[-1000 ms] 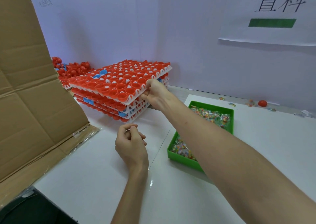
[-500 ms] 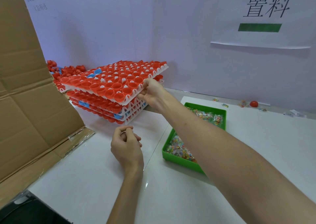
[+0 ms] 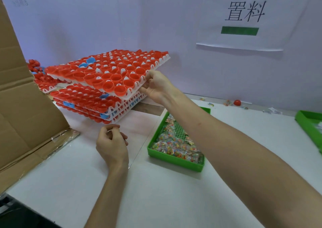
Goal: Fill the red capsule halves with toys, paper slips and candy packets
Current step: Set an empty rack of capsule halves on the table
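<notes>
A white grid tray [image 3: 157, 64] full of red capsule halves [image 3: 108, 70], with a few blue ones, hangs tilted above a stack of like trays [image 3: 122, 108]. My right hand [image 3: 156, 86] grips its near right edge, thumb on top and fingers below. My left hand [image 3: 111, 145] hovers over the white table in front of the stack, its fingers curled with the thumb against the fingertips; I cannot make out anything between them. A green tray [image 3: 174, 161] of colourful candy packets [image 3: 176, 145] lies under my right forearm.
A large cardboard sheet [image 3: 20, 109] leans at the left. More red capsules [image 3: 37, 70] are piled behind it. A second green tray [image 3: 308, 123] shows at the right edge. One red capsule [image 3: 237, 102] and scattered wrappers lie by the back wall.
My right hand has lifted the top tray clear of the stack, opening a wide gap beneath it. My left hand has stayed about where it was.
</notes>
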Available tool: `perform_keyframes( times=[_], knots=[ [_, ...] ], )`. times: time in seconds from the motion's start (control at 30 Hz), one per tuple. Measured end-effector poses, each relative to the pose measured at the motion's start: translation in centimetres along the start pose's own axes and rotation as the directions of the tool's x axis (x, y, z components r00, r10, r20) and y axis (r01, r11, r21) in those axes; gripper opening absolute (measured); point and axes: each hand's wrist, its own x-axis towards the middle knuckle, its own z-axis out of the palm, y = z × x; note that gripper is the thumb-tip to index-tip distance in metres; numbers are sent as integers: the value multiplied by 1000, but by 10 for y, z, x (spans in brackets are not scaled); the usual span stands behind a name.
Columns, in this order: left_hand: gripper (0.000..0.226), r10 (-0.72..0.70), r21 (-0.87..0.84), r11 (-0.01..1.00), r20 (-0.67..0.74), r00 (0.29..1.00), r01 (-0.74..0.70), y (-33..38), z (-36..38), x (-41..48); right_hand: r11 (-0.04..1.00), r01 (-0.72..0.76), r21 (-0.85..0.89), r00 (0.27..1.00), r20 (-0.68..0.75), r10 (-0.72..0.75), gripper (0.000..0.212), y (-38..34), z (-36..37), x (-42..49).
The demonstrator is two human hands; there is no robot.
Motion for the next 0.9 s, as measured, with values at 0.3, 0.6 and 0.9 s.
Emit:
perform_keyframes(
  times=[0.3, 0.6, 0.9],
  knots=[
    [15, 87, 210, 968, 249, 965, -141, 3, 2, -5, 998, 67, 14, 997, 37, -67, 26, -59, -55, -104],
    [14, 119, 162, 963, 467, 876, -217, 4, -5, -10, 994, 88, -71, 990, -106, -95, 30, -97, -149, -244],
    [10, 70, 140, 978, 474, 878, -153, 0, -6, -4, 993, 38, -114, 933, -352, -76, 32, -97, -221, -381]
  ],
)
